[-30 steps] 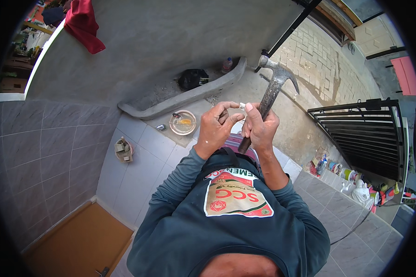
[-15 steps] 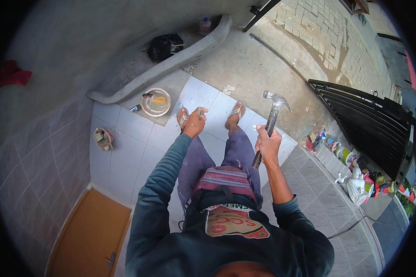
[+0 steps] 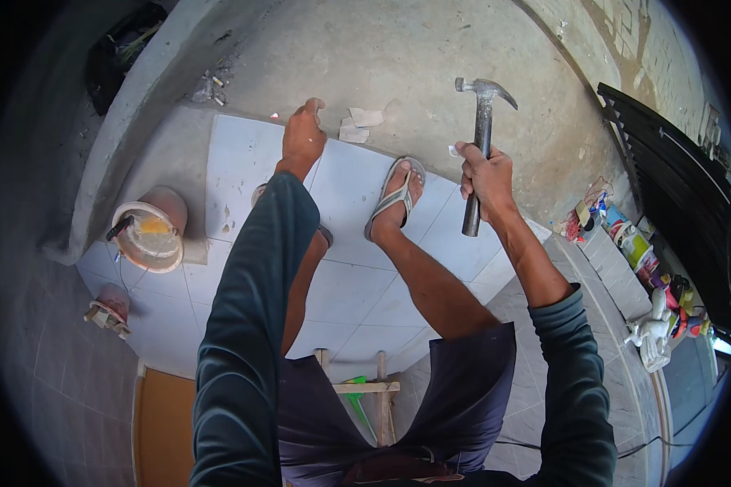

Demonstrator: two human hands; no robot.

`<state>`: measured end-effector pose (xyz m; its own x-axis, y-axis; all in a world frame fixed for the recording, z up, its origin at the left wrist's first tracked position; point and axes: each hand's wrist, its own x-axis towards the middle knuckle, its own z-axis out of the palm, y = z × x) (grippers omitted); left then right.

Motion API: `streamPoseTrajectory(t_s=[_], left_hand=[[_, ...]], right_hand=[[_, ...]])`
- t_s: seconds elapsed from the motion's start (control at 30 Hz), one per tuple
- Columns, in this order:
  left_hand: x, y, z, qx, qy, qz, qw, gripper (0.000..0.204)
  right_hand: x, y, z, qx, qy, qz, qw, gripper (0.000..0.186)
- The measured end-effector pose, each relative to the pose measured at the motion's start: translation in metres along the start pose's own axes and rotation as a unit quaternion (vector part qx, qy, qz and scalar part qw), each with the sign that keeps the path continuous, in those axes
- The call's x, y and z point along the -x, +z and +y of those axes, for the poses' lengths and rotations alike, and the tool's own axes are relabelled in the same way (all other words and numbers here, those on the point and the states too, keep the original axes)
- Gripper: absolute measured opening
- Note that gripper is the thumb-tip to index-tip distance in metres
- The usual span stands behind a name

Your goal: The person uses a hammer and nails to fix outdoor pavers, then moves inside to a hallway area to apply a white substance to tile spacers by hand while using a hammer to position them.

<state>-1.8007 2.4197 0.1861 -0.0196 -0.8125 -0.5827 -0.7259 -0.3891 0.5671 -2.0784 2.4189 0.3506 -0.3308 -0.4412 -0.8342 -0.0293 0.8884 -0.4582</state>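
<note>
My right hand [image 3: 492,180] is wrapped round the handle of a claw hammer [image 3: 483,122], held upright with its worn metal head pointing away from me. A small white chip [image 3: 453,151] shows at the thumb of that hand. My left hand [image 3: 302,136] is closed over the far edge of the pale floor tiles [image 3: 246,154], its fingers curled; whatever they hold, if anything, is hidden. Torn pieces of paper or card [image 3: 364,119] lie on the concrete just right of it. My sandalled right foot [image 3: 396,199] stands on the tiles between the hands.
At left stands a bucket [image 3: 173,213] with murky water and a yellow sponge-like thing, a smaller bucket [image 3: 114,304] behind it. A curved concrete kerb [image 3: 130,122] runs beyond. Clutter [image 3: 646,264] lines the right by a black gate [image 3: 666,178]. Below me is a wooden frame [image 3: 365,388].
I have bent lower, so the floor looks closer. My left hand has reached forward past the tile edge. The right hand still grips the hammer.
</note>
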Motion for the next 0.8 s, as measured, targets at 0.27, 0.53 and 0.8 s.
streamPoseTrajectory(t_s=[0.27,0.53,0.8], left_hand=[[-0.052,0.038,-0.033,-0.127,0.121,0.013,0.984,0.046],[-0.009,0.059,0.02,-0.016,0.349,0.052,0.936,0.033],[-0.027,0.119,0.055,0.029,0.466,0.124,0.876,0.033]], right_hand=[[-0.121,0.034,0.036,-0.014,0.026,-0.009,1.0,0.018],[-0.123,0.034,0.033,0.001,0.015,-0.078,0.997,0.017],[-0.118,0.046,0.059,-0.137,0.055,-0.109,0.983,0.014]])
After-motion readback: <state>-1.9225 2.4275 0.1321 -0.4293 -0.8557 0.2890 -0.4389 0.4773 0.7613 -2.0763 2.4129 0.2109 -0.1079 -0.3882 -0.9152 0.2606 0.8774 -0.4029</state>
